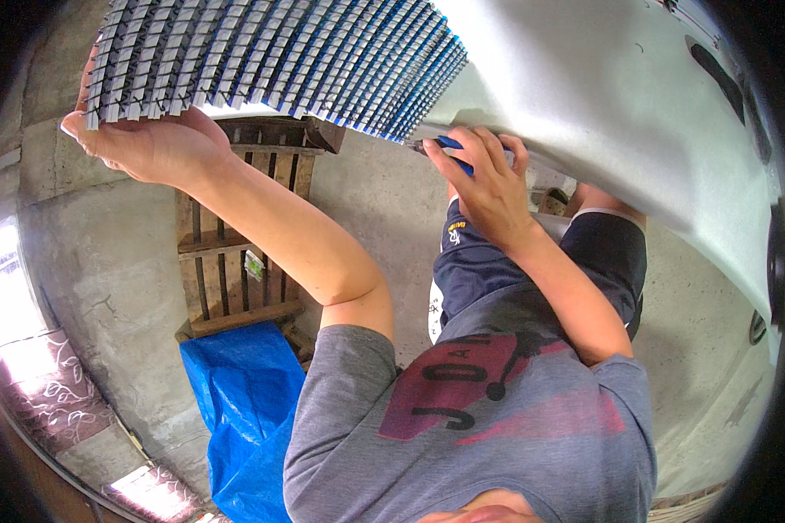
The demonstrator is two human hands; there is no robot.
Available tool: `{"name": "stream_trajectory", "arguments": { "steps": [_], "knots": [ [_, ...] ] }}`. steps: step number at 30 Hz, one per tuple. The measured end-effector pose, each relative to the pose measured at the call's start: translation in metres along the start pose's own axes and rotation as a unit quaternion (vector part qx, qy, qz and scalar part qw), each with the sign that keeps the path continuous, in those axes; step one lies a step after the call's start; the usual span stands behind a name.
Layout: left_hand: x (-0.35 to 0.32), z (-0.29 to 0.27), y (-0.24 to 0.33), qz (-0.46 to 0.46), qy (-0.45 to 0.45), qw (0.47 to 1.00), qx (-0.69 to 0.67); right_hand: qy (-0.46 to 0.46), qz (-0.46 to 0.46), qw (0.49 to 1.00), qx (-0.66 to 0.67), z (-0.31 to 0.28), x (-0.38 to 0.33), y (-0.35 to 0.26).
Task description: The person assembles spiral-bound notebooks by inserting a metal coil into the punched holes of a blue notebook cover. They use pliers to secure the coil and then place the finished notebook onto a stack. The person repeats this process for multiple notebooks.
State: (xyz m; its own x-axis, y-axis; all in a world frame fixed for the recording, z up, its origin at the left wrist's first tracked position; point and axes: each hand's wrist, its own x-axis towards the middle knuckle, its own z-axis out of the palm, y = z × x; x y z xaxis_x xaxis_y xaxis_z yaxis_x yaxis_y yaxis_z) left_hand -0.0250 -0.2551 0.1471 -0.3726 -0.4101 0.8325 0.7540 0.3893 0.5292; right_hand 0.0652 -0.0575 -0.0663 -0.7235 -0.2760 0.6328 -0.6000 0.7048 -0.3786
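A woven panel point(270, 57) of grey-white and blue flat strips with dark cross strips spans the upper left. Under its left near corner, my left hand point(144, 148) is closed on the edge; most of its fingers are hidden behind the weave. My right hand point(490, 179) is wrapped round blue-handled pliers point(452, 143), which may be cutters. Their small metal jaws point left and reach the panel's right near corner. Whether the jaws grip a strip is too small to tell.
A large smooth whitish surface point(584, 83) curves along the upper right, beside my right hand. Below my left forearm are a slatted wooden frame point(205, 248) and a crumpled blue tarp point(240, 392) on the concrete floor point(366, 187). Patterned cloth point(57, 379) hangs at the lower left.
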Motion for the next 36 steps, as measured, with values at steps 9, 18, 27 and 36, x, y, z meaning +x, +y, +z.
{"name": "stream_trajectory", "arguments": {
  "steps": [9,18,27,36],
  "knots": [
    [0.0,0.002,0.001,0.006,-0.008,1.0,0.018,-0.039,0.029,0.998,0.03,-0.001,-0.001,-0.006],
    [-0.002,0.008,0.002,0.006,0.021,1.0,0.005,-0.125,0.204,0.928,0.287,-0.007,0.008,-0.008],
    [-0.002,0.005,0.003,-0.003,0.011,1.0,0.003,-0.212,0.373,0.683,0.591,0.002,0.013,0.014],
    [-0.001,0.004,0.019,-0.002,-0.087,0.996,-0.008,-0.178,0.081,0.972,0.133,-0.089,0.021,0.002]
  ]
}}
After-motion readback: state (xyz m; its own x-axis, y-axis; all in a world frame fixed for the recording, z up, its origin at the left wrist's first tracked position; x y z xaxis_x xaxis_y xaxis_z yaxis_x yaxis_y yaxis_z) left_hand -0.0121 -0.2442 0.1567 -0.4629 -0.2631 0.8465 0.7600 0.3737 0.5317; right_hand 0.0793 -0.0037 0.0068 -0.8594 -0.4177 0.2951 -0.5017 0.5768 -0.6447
